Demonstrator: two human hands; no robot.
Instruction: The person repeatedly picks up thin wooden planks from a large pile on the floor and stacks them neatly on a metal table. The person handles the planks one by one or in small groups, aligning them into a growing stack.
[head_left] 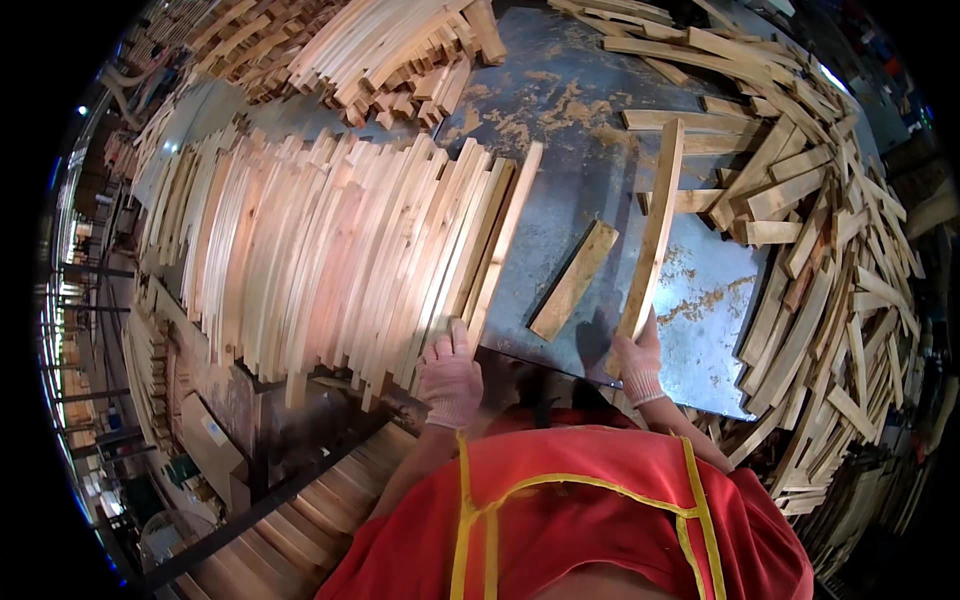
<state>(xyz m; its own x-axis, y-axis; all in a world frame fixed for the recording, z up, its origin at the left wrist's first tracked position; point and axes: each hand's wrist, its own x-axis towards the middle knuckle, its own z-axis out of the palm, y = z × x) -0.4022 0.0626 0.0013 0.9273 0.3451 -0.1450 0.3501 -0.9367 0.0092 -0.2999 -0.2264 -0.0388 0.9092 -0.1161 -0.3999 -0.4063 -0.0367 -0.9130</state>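
My right hand (641, 365), in a pale knitted glove, is closed round the near end of a long wooden strip (657, 230). That strip points away from me, above the metal tabletop. In a matching glove, my left hand (450, 382) touches the near ends of the strips at the right of a wide row of wooden strips (330, 250). Its fingers are stretched out, and I see nothing gripped in them. One pale strip (508, 235) lies slightly askew at the row's right edge. Between my hands a short wooden board (574, 281) rests diagonally on the metal.
A loose heap of wooden pieces (800, 200) spreads along the right side. Stacked strips (380, 55) stand at the far left. Sawdust (570, 105) covers parts of the metal tabletop (530, 205). More boards (290, 530) lie below, at lower left.
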